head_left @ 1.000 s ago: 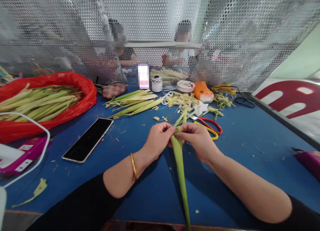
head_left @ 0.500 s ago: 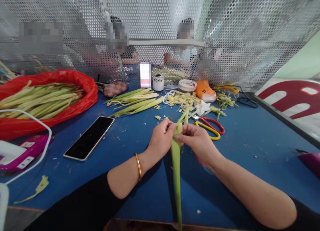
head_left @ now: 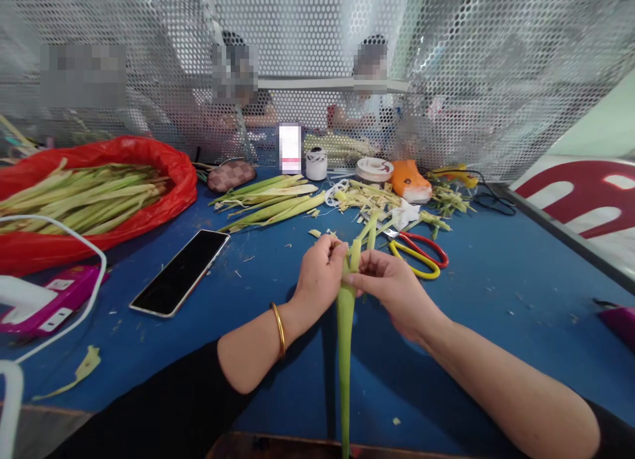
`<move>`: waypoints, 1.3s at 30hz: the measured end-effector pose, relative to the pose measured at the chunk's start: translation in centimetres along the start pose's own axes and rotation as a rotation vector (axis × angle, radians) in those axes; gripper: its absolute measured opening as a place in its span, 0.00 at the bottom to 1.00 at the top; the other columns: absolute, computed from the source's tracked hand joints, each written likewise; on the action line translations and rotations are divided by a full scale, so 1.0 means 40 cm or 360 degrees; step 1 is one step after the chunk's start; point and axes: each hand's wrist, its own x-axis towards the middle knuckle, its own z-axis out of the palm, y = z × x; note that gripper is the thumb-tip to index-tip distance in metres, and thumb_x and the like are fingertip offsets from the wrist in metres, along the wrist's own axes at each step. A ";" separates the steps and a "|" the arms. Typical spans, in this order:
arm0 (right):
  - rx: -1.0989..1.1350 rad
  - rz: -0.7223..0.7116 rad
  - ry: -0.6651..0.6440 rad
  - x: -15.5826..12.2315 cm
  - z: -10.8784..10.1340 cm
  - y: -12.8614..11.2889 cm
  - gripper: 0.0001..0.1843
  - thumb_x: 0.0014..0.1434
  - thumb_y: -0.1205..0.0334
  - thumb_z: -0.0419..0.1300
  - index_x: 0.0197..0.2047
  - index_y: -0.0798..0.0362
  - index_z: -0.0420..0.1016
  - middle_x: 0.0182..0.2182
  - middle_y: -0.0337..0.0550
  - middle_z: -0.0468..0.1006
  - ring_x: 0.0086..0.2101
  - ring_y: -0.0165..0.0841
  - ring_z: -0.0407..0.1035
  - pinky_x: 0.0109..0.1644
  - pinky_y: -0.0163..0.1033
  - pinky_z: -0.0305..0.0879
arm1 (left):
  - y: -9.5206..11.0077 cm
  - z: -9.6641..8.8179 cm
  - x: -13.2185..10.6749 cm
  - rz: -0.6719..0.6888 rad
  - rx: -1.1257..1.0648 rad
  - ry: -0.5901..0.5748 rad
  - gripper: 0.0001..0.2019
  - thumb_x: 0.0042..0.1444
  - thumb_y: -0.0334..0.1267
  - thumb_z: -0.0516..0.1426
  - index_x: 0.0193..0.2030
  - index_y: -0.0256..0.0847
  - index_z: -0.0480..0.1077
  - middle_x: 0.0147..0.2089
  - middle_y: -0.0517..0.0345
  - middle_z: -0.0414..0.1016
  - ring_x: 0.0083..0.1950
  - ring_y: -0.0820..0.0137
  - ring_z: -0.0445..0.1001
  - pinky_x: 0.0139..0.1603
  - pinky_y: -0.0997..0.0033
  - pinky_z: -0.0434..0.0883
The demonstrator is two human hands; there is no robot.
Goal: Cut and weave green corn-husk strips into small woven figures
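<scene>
Between my two hands is a long green leaf strip (head_left: pixel 346 340), folded at its upper end, with its tail hanging toward the table's front edge. My left hand (head_left: pixel 320 270) pinches its upper left side, fingers curled. From the other side, my right hand (head_left: pixel 391 284) grips the fold between thumb and fingers. Paler strip ends (head_left: pixel 366 231) stick up just beyond my fingertips; how they join the leaf strip is hidden. Scissors (head_left: pixel 421 254) with one red and one yellow handle lie right behind my right hand, blades partly under scraps.
A red bag (head_left: pixel 171 211) full of leaf strips stands at left, near a phone (head_left: pixel 181 274) and a purple power strip (head_left: pixel 59 300). Behind lie loose leaves (head_left: pixel 272 204), a thread spool (head_left: pixel 316 166), a tape roll (head_left: pixel 374 170), an orange packet (head_left: pixel 411 181) and a mesh screen (head_left: pixel 307 42).
The leaf strip's tail has swung slightly left. Its upper flap, folded down before, now stands more upright between my fingers. Both hands stay nearly in place.
</scene>
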 end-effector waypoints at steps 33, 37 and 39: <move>-0.0086 0.0067 -0.0092 -0.025 0.012 0.011 0.13 0.40 0.65 0.69 0.30 0.53 0.71 0.24 0.34 0.74 0.26 0.27 0.65 0.32 0.35 0.62 | -0.017 -0.006 0.017 -0.0032 0.0112 0.0224 0.07 0.58 0.37 0.51 0.30 0.41 0.64 0.27 0.62 0.68 0.29 0.72 0.64 0.31 0.72 0.59; -0.0134 0.0010 -0.0054 -0.032 0.012 0.009 0.10 0.41 0.66 0.68 0.27 0.54 0.71 0.22 0.33 0.72 0.25 0.26 0.63 0.30 0.34 0.59 | -0.019 -0.005 0.015 -0.0036 0.0018 0.0192 0.08 0.58 0.37 0.50 0.28 0.41 0.63 0.26 0.64 0.66 0.27 0.73 0.63 0.28 0.73 0.58; -0.0172 -0.0064 -0.0020 -0.036 0.011 0.006 0.10 0.42 0.66 0.68 0.27 0.53 0.70 0.21 0.32 0.71 0.24 0.25 0.61 0.29 0.33 0.58 | -0.021 -0.002 0.015 -0.0056 -0.0020 0.0203 0.09 0.58 0.38 0.51 0.27 0.41 0.62 0.25 0.64 0.66 0.27 0.74 0.62 0.28 0.74 0.58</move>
